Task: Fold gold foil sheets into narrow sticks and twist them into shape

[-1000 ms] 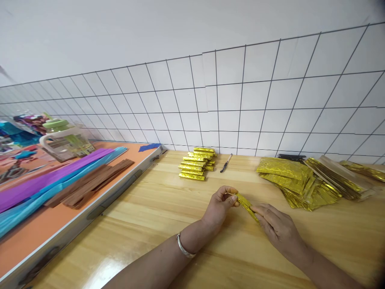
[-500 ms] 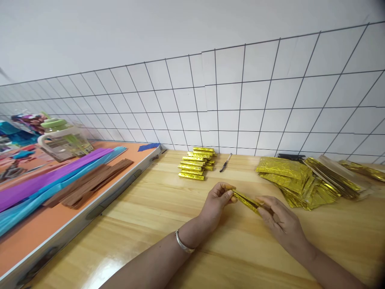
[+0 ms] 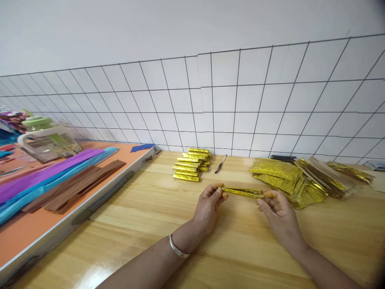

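A narrow folded strip of gold foil (image 3: 242, 192) stretches between my two hands, a little above the wooden table. Its left end is pinched between the thumb and fingers of my left hand (image 3: 210, 204), which has a silver bangle at the wrist. At the other end, the fingertips of my right hand (image 3: 278, 212) close on the strip. Beyond my left hand lies a stack of folded gold foil strips (image 3: 188, 166). Flat gold foil sheets (image 3: 279, 176) lie in a pile just behind my right hand.
A pen (image 3: 221, 163) lies between the stack and the pile. Clear packets of gold foil (image 3: 323, 176) are at the right. On the left, a raised orange board (image 3: 90, 192) bears brown paper strips (image 3: 87, 186), purple and blue strips, and a jug with a green lid (image 3: 45, 136). A gridded wall stands behind.
The foil strip has swung from slanting down rightward to nearly level, as my right hand's end rose. Both hands still hold it. The whole view has shifted slightly.
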The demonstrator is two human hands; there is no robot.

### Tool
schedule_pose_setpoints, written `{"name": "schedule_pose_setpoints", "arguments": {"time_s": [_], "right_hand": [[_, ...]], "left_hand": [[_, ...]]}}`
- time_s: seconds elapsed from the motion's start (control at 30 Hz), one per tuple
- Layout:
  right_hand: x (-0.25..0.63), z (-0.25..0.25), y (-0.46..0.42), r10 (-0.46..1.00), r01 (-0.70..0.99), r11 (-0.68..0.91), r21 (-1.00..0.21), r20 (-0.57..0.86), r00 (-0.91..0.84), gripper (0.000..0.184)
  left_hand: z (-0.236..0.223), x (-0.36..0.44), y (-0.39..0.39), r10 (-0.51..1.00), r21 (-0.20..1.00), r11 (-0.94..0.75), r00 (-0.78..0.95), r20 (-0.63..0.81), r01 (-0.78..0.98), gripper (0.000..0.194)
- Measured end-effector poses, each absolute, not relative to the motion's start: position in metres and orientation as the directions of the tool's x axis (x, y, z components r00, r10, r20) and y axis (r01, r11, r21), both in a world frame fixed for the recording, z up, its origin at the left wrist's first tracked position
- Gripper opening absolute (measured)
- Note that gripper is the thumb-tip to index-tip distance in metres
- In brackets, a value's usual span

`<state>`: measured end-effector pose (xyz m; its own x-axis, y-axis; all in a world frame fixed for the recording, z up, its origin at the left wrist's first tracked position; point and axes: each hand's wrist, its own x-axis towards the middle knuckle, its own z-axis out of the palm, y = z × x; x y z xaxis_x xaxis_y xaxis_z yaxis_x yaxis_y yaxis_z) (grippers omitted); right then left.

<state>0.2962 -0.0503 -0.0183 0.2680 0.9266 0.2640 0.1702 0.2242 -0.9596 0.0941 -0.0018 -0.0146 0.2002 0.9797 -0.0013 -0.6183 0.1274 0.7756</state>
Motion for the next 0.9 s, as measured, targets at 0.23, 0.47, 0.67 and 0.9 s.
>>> {"name": "schedule_pose_setpoints", "arguments": {"time_s": [0.23, 0.47, 0.67, 0.9], "right_hand": [[0.297, -0.009, -0.052, 0.936, 0.119, 0.203, -0.972, 0.229, 0.269, 0.026], [0.302, 0.002, -0.049, 0.910, 0.161, 0.264, -0.951, 0.301, 0.286, 0.022], [0.309, 0.003, -0.048, 0.885, 0.199, 0.307, -0.931, 0.356, 0.300, 0.027], [0.306, -0.002, -0.050, 0.898, 0.292, 0.284, -0.913, 0.360, 0.252, 0.030]], "left_hand": [[-0.015, 0.097, -0.006, 0.977, 0.788, 0.164, 0.210, -0.045, -0.593, 0.022], [-0.022, 0.100, -0.010, 0.946, 0.892, 0.205, 0.316, -0.074, -0.403, 0.023], [-0.024, 0.104, -0.014, 0.894, 0.988, 0.115, 0.444, -0.060, -0.099, 0.022], [-0.027, 0.105, -0.020, 0.867, 0.960, -0.187, 0.494, 0.063, 0.207, 0.015]]}}
